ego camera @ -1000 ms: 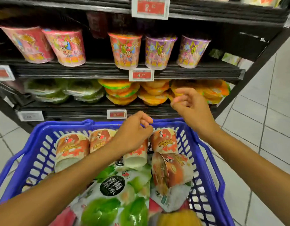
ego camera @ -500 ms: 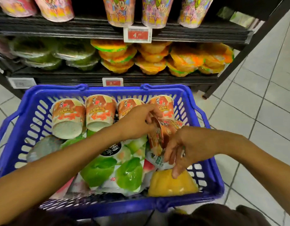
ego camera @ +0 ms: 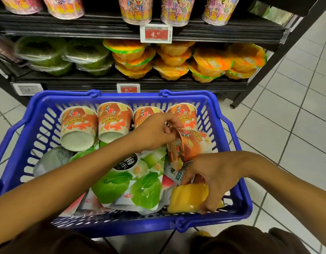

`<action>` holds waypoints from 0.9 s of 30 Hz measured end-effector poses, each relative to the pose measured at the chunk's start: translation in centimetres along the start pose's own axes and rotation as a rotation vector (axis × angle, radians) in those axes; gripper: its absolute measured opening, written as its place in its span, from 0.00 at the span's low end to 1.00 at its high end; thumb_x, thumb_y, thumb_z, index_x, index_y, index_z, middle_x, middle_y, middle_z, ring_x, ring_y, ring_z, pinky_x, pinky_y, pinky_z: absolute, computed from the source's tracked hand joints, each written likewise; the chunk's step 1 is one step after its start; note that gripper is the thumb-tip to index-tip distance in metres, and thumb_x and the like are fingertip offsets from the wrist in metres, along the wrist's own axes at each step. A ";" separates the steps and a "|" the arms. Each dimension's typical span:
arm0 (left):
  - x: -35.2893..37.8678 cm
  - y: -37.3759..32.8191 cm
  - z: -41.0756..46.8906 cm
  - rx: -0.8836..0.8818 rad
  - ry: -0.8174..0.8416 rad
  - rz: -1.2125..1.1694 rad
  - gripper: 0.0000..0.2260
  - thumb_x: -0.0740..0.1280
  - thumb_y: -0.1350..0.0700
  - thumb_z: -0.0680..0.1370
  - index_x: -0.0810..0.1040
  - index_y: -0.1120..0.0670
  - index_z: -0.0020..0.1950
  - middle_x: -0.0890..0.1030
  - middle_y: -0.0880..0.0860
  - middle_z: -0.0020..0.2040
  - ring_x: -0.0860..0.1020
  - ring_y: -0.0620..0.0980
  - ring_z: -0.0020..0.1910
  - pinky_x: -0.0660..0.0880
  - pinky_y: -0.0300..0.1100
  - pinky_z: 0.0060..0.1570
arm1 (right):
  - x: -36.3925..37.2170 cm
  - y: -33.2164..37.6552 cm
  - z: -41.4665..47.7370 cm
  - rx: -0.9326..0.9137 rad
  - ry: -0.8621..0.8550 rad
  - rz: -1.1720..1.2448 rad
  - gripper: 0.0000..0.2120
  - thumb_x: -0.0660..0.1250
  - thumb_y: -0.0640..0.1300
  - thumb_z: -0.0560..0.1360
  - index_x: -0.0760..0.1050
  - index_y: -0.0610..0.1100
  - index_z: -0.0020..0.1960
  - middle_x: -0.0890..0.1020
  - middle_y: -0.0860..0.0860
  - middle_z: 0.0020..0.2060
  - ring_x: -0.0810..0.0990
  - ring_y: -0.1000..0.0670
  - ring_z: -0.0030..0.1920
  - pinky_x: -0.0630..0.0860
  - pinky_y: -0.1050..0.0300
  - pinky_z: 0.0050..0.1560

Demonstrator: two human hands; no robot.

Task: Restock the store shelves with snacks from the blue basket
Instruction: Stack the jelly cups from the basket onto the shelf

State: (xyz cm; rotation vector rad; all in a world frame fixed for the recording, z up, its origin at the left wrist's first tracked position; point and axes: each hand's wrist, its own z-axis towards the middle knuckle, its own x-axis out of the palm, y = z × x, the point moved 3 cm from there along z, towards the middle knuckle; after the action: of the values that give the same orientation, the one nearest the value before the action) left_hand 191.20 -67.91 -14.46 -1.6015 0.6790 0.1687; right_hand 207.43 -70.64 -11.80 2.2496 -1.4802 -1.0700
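— Your right hand [ego camera: 213,177] has left the shelf and dropped into the basket [ego camera: 121,227]. Its fingers now curl down round the yellow tub [ego camera: 187,197] in the near right corner.

— Your left hand [ego camera: 154,133] has sunk lower too. Thumb and forefinger seem to pinch the rim of the tipped cup [ego camera: 191,143], just beyond that tub.

— I'd judge you're starting a fresh pick, with nothing lifted clear yet. There's plenty left to shelve: the pouch [ego camera: 132,182] lies flat mid-basket, and a row of cups [ego camera: 78,125] lies against the far wall.

— Past the basket, the lower shelf [ego camera: 85,82] holds green tubs [ego camera: 54,55] on your left and stacked orange jellies [ego camera: 174,61] on your right. The yellow one likely belongs with those.

— Above them are cartoon cups [ego camera: 136,10] and a red tag [ego camera: 155,33]. Pale floor [ego camera: 295,110] tiles run off to your right.
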 end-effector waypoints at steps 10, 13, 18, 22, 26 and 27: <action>-0.3 0.0 0.0 0.011 0.000 -0.005 0.14 0.70 0.65 0.74 0.78 0.47 0.53 0.80 0.48 0.53 0.80 0.55 0.47 0.76 0.38 0.44 | -1.4 -0.2 -1.6 -0.051 -0.122 0.164 0.23 0.72 0.36 0.72 0.77 0.51 0.64 0.84 0.51 0.56 0.83 0.52 0.54 0.81 0.51 0.57; -0.6 -0.1 0.0 0.009 -0.024 -0.013 0.10 0.71 0.63 0.75 0.79 0.48 0.51 0.81 0.46 0.48 0.80 0.51 0.42 0.76 0.39 0.43 | -1.9 -0.5 -1.5 -0.149 -0.128 0.292 0.25 0.70 0.37 0.69 0.77 0.50 0.65 0.83 0.48 0.58 0.82 0.45 0.57 0.80 0.43 0.58; -2.6 -0.5 -0.1 -0.062 -0.092 -0.171 0.05 0.68 0.50 0.78 0.83 0.49 0.48 0.83 0.43 0.40 0.78 0.39 0.38 0.74 0.33 0.44 | -5.1 -2.3 -1.5 -0.305 -0.404 0.865 0.15 0.64 0.46 0.71 0.84 0.48 0.54 0.85 0.42 0.51 0.85 0.41 0.50 0.82 0.48 0.46; -3.8 -0.8 -0.3 -0.305 -0.009 -0.654 0.23 0.56 0.34 0.77 0.86 0.45 0.45 0.85 0.43 0.42 0.83 0.41 0.43 0.74 0.46 0.55 | -6.2 -3.8 -0.7 -0.229 -0.683 1.316 0.13 0.63 0.53 0.73 0.83 0.50 0.37 0.82 0.45 0.37 0.82 0.48 0.36 0.80 0.54 0.38; -4.0 -1.8 0.2 -0.198 0.193 -0.963 0.26 0.58 0.31 0.74 0.81 0.44 0.62 0.82 0.56 0.62 0.81 0.58 0.59 0.81 0.52 0.49 | -6.7 -4.6 -0.4 -0.208 -0.834 1.522 0.13 0.56 0.54 0.78 0.73 0.45 0.49 0.76 0.40 0.42 0.76 0.44 0.41 0.73 0.51 0.44; -4.0 -1.9 0.3 -0.173 0.163 -0.932 0.23 0.65 0.35 0.74 0.79 0.45 0.63 0.82 0.56 0.61 0.82 0.58 0.57 0.81 0.51 0.45 | -6.7 -4.6 -0.3 -0.231 -0.840 1.547 0.15 0.55 0.54 0.79 0.74 0.44 0.52 0.77 0.39 0.44 0.76 0.43 0.44 0.72 0.48 0.48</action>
State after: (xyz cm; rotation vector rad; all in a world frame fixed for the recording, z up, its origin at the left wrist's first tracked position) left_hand 189.06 -66.30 -10.91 -1.9558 -0.0156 -0.6052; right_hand 209.40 -62.78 -11.18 -0.0087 -2.3515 -1.3391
